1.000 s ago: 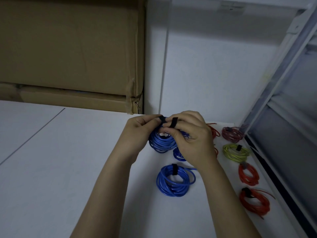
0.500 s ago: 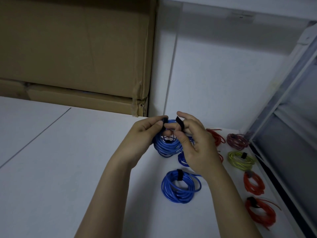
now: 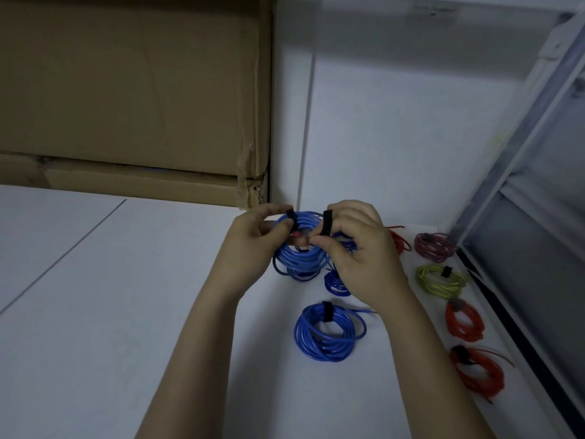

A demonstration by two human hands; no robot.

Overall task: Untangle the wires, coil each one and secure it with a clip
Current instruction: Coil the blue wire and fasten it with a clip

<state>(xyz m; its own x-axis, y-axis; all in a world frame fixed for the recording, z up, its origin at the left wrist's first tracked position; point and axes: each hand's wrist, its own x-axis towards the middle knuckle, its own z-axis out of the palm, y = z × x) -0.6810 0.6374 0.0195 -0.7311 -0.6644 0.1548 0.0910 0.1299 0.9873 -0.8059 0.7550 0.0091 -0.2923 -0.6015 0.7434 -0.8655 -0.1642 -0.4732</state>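
Note:
I hold a blue wire coil (image 3: 300,258) upright above the white table. My left hand (image 3: 253,245) pinches its left side where a black strap (image 3: 290,216) crosses the top. My right hand (image 3: 361,258) pinches another black strap (image 3: 326,222) at the coil's upper right, with its lower end near my thumb tip. A second blue coil (image 3: 329,334), bound by a black strap, lies flat below my hands. A small dark blue coil (image 3: 335,283) lies partly hidden under my right hand.
Along the right side lie bound coils: a maroon one (image 3: 433,247), a yellow-green one (image 3: 440,280), and two red ones (image 3: 463,320) (image 3: 478,375). Another red wire (image 3: 399,242) peeks out behind my right hand. A cardboard box (image 3: 133,99) stands at the back left. A metal frame (image 3: 506,191) borders the right.
My hands have parted slightly, exposing more of the blue coil between them. The right hand's black strap now stands more upright over the coil's top right.

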